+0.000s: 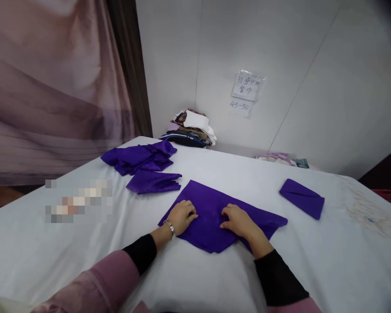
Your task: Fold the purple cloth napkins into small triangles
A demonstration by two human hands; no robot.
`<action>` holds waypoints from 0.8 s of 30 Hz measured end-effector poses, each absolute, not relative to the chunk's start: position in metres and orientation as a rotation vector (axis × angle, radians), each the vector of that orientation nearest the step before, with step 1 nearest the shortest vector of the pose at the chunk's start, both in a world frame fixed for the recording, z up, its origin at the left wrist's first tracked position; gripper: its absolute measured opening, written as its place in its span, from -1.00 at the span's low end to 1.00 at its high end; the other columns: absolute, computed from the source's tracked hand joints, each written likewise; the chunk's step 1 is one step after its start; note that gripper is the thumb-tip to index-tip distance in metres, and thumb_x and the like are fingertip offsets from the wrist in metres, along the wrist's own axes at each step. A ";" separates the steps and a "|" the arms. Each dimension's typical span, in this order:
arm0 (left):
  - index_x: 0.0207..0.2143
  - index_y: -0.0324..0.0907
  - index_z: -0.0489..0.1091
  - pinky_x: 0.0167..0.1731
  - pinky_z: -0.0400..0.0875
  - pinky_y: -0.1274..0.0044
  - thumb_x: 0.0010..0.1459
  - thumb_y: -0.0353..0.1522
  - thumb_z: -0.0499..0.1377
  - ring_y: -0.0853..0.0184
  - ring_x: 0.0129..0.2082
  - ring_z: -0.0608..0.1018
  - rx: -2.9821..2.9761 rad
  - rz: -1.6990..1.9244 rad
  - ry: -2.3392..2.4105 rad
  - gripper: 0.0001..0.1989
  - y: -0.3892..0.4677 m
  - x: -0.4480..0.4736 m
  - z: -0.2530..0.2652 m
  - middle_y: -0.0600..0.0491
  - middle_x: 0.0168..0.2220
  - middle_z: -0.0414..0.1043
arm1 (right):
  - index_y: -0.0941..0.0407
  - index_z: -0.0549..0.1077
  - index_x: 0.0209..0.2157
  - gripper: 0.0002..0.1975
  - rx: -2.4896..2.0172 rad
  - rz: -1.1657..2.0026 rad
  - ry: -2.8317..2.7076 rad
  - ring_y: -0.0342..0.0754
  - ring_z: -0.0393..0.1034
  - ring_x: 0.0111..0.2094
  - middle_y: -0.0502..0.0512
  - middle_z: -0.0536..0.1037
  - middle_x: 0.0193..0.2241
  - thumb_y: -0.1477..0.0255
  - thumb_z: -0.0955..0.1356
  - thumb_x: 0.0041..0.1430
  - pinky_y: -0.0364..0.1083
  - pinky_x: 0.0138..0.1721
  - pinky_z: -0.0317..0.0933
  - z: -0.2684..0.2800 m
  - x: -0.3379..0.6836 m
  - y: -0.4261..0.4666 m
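- Fingers of my left hand (181,218): curled; pinch, I cannot tell.
- Right hand (238,221): thumb and forefinger parted.
- Purple cloth (211,196), near side, under both: likely light, soft, slippery; I'd grip edges.

The cloth (210,221) is plain deep purple with a faint sheen, spread nearly flat and mostly smooth in a broad, uneven angular shape, with a point toward the far left corner of the tabletop (241,176). Its long, fairly straight far side slants from that point to a narrow, slightly curled tip on the right, while the near side comes to a blunt corner. It lies well in from the tabletop's far, left and right edges.
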State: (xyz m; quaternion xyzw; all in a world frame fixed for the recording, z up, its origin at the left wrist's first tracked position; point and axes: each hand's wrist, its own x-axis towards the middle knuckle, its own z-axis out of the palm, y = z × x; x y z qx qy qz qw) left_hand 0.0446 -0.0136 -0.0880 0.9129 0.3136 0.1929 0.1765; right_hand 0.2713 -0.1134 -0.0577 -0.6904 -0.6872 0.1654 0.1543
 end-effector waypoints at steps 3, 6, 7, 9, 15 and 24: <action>-0.47 -0.14 0.40 -0.27 0.25 0.46 0.12 -0.32 0.12 0.33 -0.34 0.38 2.572 0.581 0.870 -0.85 -0.013 0.045 -0.090 0.07 -0.39 0.39 | 0.08 0.46 -0.44 -0.87 -1.981 0.503 -2.018 -0.08 0.29 -0.37 0.01 0.43 -0.44 0.44 0.43 -0.15 -0.15 -0.37 0.07 -0.060 0.270 -0.112; -0.45 -0.15 0.40 -0.26 0.24 0.46 0.17 -0.29 0.08 0.33 -0.33 0.39 2.601 0.629 0.819 -0.81 -0.015 0.044 -0.089 0.05 -0.38 0.39 | 0.09 0.43 -0.52 -0.98 -1.919 0.586 -2.027 -0.12 0.27 -0.44 -0.01 0.42 -0.49 0.49 0.36 -0.07 -0.16 -0.40 0.06 -0.061 0.272 -0.112; -0.43 -0.15 0.40 -0.26 0.23 0.46 0.18 -0.28 0.06 0.33 -0.32 0.38 2.617 0.653 0.808 -0.79 -0.016 0.044 -0.088 0.05 -0.37 0.39 | 0.09 0.43 -0.54 -0.95 -1.892 0.610 -2.034 -0.11 0.28 -0.44 0.00 0.42 -0.50 0.49 0.34 -0.04 -0.16 -0.40 0.06 -0.061 0.273 -0.112; -0.41 -0.15 0.40 -0.27 0.22 0.46 0.21 -0.26 0.02 0.33 -0.31 0.38 2.647 0.707 0.808 -0.76 -0.018 0.043 -0.085 0.04 -0.34 0.40 | 0.09 0.44 -0.55 -0.87 -1.835 0.645 -2.057 -0.09 0.30 -0.43 0.02 0.44 -0.49 0.46 0.30 0.03 -0.14 -0.38 0.08 -0.060 0.277 -0.113; -0.39 -0.16 0.34 -0.29 0.19 0.44 0.24 -0.26 -0.04 0.32 -0.33 0.37 2.682 0.826 0.886 -0.75 -0.022 0.042 -0.074 0.01 -0.35 0.38 | 0.05 0.44 -0.53 -0.70 -1.743 0.575 -2.046 -0.01 0.35 -0.39 0.07 0.48 -0.47 0.29 0.20 0.17 -0.07 -0.32 0.16 -0.045 0.280 -0.114; -0.43 -0.18 0.28 -0.30 0.21 0.46 0.24 -0.28 -0.05 0.35 -0.37 0.37 2.680 0.994 0.868 -0.75 -0.032 0.043 -0.056 0.04 -0.41 0.38 | 0.08 0.47 -0.32 -0.73 -1.681 0.471 -2.030 0.04 0.37 -0.25 0.12 0.51 -0.30 0.20 0.28 0.09 -0.02 -0.19 0.21 -0.054 0.246 -0.117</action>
